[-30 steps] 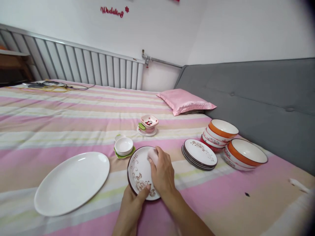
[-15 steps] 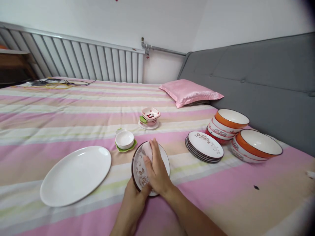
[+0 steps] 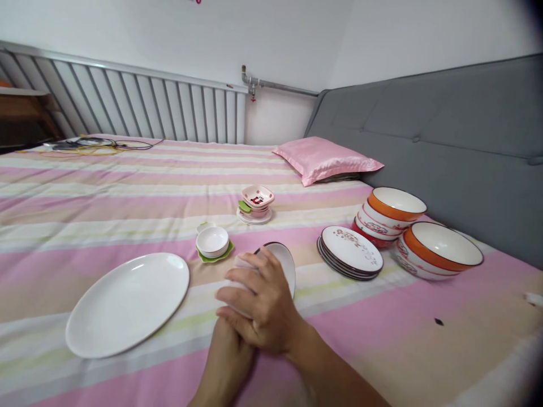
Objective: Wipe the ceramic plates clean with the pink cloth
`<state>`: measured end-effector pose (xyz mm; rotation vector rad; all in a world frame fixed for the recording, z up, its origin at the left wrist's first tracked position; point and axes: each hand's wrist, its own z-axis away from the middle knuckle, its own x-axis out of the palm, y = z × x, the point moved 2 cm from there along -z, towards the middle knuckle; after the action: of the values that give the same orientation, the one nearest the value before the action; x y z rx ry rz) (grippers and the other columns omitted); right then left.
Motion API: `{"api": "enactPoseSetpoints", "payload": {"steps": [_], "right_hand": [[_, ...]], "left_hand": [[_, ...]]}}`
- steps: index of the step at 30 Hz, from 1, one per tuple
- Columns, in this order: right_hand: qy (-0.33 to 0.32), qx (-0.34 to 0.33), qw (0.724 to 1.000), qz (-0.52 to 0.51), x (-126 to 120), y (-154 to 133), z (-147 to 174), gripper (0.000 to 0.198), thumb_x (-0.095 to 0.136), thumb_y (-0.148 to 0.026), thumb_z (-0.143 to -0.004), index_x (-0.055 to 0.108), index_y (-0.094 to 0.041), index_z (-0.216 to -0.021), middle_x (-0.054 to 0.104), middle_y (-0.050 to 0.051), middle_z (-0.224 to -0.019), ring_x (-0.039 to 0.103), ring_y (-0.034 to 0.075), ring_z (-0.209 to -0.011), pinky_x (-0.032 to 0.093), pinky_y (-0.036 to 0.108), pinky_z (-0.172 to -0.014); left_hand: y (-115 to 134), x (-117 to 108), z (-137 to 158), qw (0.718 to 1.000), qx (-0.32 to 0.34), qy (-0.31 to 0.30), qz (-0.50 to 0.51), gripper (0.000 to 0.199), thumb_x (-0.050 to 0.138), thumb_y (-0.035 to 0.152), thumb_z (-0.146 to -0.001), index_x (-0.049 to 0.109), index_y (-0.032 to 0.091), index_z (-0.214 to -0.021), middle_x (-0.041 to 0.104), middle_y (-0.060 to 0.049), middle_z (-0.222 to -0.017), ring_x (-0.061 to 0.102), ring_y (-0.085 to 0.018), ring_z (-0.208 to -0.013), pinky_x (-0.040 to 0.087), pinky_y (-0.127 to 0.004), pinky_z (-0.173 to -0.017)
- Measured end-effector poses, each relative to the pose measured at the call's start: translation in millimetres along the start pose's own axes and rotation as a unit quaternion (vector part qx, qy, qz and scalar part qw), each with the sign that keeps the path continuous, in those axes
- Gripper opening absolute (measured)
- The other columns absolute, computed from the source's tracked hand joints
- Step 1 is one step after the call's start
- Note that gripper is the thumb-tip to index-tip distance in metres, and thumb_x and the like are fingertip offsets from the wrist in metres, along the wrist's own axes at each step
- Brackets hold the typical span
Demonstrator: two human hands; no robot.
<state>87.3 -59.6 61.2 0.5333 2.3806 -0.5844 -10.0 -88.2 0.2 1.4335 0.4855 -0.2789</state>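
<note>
My left hand [image 3: 227, 350] grips the near edge of a small dark-rimmed patterned plate [image 3: 283, 262], tilted up over the striped bed. My right hand [image 3: 261, 308] lies across the plate's face, fingers pressed on a pale pink cloth [image 3: 244, 263] that peeks out at the fingertips. Most of the plate is hidden behind my right hand.
A large white oval plate [image 3: 127, 302] lies to the left. A small white dish on a green saucer [image 3: 212, 242] and a stack of small pink dishes [image 3: 255, 204] sit beyond. Right: a stack of patterned plates [image 3: 350, 251], orange bowls [image 3: 441, 249], a pink pillow [image 3: 326, 161], the grey headboard [image 3: 445, 141].
My right hand has swept the cloth leftwards across the plate and now covers most of it. The plate has tipped more upright. My view has dropped slightly.
</note>
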Motion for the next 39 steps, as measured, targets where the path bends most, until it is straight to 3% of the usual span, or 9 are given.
{"api": "enactPoseSetpoints", "payload": {"steps": [3,7,12,16,20,25,30,34,39], "right_hand": [[0.038,0.038,0.998,0.011,-14,12,-4,0.015,0.056,-0.035,-0.082,0.066,-0.028,-0.090,0.067,-0.002,-0.104,0.048,0.022,-0.112,0.023,0.044,-0.108],[0.113,0.135,0.984,-0.035,-27,43,-3,0.018,0.047,-0.029,-0.086,0.064,-0.022,-0.089,0.065,0.004,-0.096,0.053,0.020,-0.099,0.037,0.036,-0.095],[0.134,0.356,0.910,-0.167,-17,89,10,0.032,0.040,-0.039,-0.088,0.058,-0.019,-0.069,0.053,-0.002,-0.060,0.049,0.013,-0.060,0.040,0.025,-0.063],[0.131,0.390,0.884,-0.223,-7,98,15,0.037,0.046,-0.046,-0.085,0.051,-0.019,-0.061,0.047,-0.004,-0.057,0.043,0.011,-0.056,0.036,0.022,-0.057],[0.154,0.363,0.883,-0.254,-5,86,13,0.031,0.055,-0.048,-0.081,0.055,-0.018,-0.072,0.048,-0.004,-0.059,0.042,0.010,-0.054,0.035,0.021,-0.052],[0.228,0.280,0.920,-0.153,-13,70,12,0.025,0.061,-0.041,-0.079,0.055,-0.017,-0.073,0.052,-0.001,-0.064,0.047,0.011,-0.059,0.040,0.023,-0.057],[0.294,0.032,0.955,0.018,-29,44,6,0.020,0.069,-0.032,-0.074,0.055,-0.018,-0.075,0.057,0.002,-0.064,0.052,0.015,-0.063,0.043,0.029,-0.062],[0.277,-0.113,0.953,0.047,-32,25,1,0.025,0.071,-0.034,-0.073,0.055,-0.018,-0.083,0.060,0.004,-0.065,0.055,0.016,-0.064,0.047,0.029,-0.063],[0.198,-0.127,0.972,0.023,-23,7,-3,0.037,0.060,-0.052,-0.077,0.059,-0.017,-0.087,0.062,0.007,-0.072,0.057,0.018,-0.071,0.049,0.032,-0.068]], "left_hand": [[5,1,2,0.996,0.066,-0.060,0.006,0.026,0.047,0.033,-0.081,0.063,0.016,-0.093,0.069,-0.007,-0.082,0.063,-0.023,-0.075,0.047,-0.028,-0.064],[10,-2,4,0.992,0.100,-0.071,0.022,0.041,0.049,0.033,-0.081,0.053,0.018,-0.120,0.068,-0.008,-0.106,0.062,-0.024,-0.091,0.047,-0.028,-0.078],[6,-2,3,0.994,0.078,-0.072,0.011,0.039,0.050,0.030,-0.080,0.055,0.017,-0.116,0.066,-0.009,-0.109,0.062,-0.025,-0.095,0.048,-0.031,-0.080],[1,-2,1,0.995,0.082,-0.058,0.013,0.046,0.050,0.030,-0.079,0.051,0.015,-0.123,0.067,-0.010,-0.108,0.062,-0.026,-0.097,0.048,-0.035,-0.082],[-1,-5,-1,0.996,0.074,-0.056,0.020,0.042,0.055,0.030,-0.076,0.058,0.015,-0.115,0.070,-0.009,-0.101,0.065,-0.025,-0.090,0.051,-0.035,-0.077],[5,-12,-2,0.994,0.064,-0.015,0.086,0.034,0.060,0.031,-0.072,0.065,0.015,-0.102,0.073,-0.006,-0.089,0.067,-0.022,-0.079,0.054,-0.030,-0.067],[7,-21,-3,0.988,0.140,0.055,0.038,0.027,0.054,0.031,-0.077,0.067,0.016,-0.095,0.072,-0.005,-0.087,0.066,-0.020,-0.076,0.053,-0.027,-0.064],[12,-27,3,0.967,0.226,0.117,0.006,0.030,0.053,0.027,-0.079,0.064,0.020,-0.105,0.069,-0.006,-0.106,0.064,-0.019,-0.097,0.052,-0.027,-0.081],[22,-37,11,0.947,0.293,0.126,-0.023,0.031,0.057,0.021,-0.074,0.062,0.019,-0.105,0.071,-0.004,-0.097,0.067,-0.015,-0.081,0.052,-0.019,-0.070]]}}
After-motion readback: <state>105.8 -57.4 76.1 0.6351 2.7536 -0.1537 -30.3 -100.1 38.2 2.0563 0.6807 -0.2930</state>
